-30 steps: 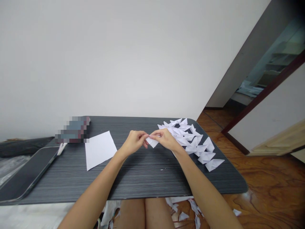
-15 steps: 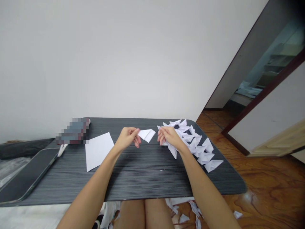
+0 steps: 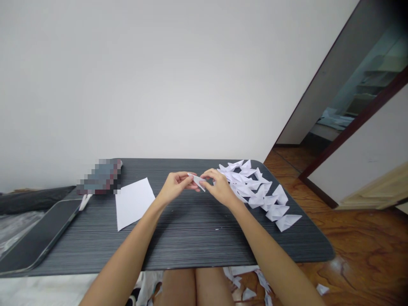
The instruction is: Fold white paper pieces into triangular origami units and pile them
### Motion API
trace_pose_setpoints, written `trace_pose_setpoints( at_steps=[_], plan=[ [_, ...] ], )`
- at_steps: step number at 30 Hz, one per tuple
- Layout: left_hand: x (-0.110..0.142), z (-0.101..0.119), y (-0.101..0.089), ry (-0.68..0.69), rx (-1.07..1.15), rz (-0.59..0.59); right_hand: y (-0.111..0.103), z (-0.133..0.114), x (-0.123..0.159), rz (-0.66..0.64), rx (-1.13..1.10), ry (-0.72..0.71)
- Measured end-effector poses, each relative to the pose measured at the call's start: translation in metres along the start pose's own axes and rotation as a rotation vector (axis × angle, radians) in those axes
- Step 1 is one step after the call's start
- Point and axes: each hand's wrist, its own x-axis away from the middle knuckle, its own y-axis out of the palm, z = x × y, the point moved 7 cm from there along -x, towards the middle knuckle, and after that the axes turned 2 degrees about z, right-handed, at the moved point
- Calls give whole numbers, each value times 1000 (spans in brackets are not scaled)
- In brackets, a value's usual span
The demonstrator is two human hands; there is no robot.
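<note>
My left hand (image 3: 175,185) and my right hand (image 3: 217,185) meet above the middle of the dark striped table (image 3: 178,238). Both pinch one small folded white paper piece (image 3: 198,181) between their fingertips. Just right of my right hand lies a spread of several folded white paper triangles (image 3: 261,193). A flat white sheet of paper (image 3: 134,202) lies on the table to the left of my left hand.
A blurred-out object (image 3: 100,176) sits at the table's back left, and a dark phone-like slab (image 3: 35,236) lies at the left edge. Paper scraps (image 3: 248,284) litter the wooden floor beside my knees. An open doorway (image 3: 357,97) is at the right.
Half a second ago my left hand alone held the folded piece while my right hand was apart over the pile. Now my right hand has come back and both pinch it together.
</note>
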Motion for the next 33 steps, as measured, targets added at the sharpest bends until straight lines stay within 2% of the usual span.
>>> trace_pose_setpoints(
  at_steps=[2,4,7,9,11,13,16,19,22,27,33],
  plan=[
    [0,1,0,16,-27,-37,0,8,-2,-26,-98,94],
    [-2,0,-4,35,-149,-48,3,16,-2,-77,-243,207],
    [-7,1,-18,145,-504,75,12,22,3,-168,-385,334],
    [-10,0,-25,218,-730,178,19,23,7,-225,-387,342],
    [-13,-10,-26,194,-876,184,28,25,11,-278,-331,313],
    [-15,-23,-22,155,-959,128,37,30,17,-325,-240,309],
    [-12,-27,-8,262,-1039,29,44,39,21,-339,-123,331],
    [-3,-26,10,373,-1097,-180,42,41,21,-313,-23,316],
    [5,-26,19,389,-1135,-335,38,39,20,-336,82,302],
    [11,-21,21,419,-1211,-350,29,27,20,-406,250,183],
    [14,-18,23,461,-1337,-376,29,14,27,-544,251,-20]
  ],
)
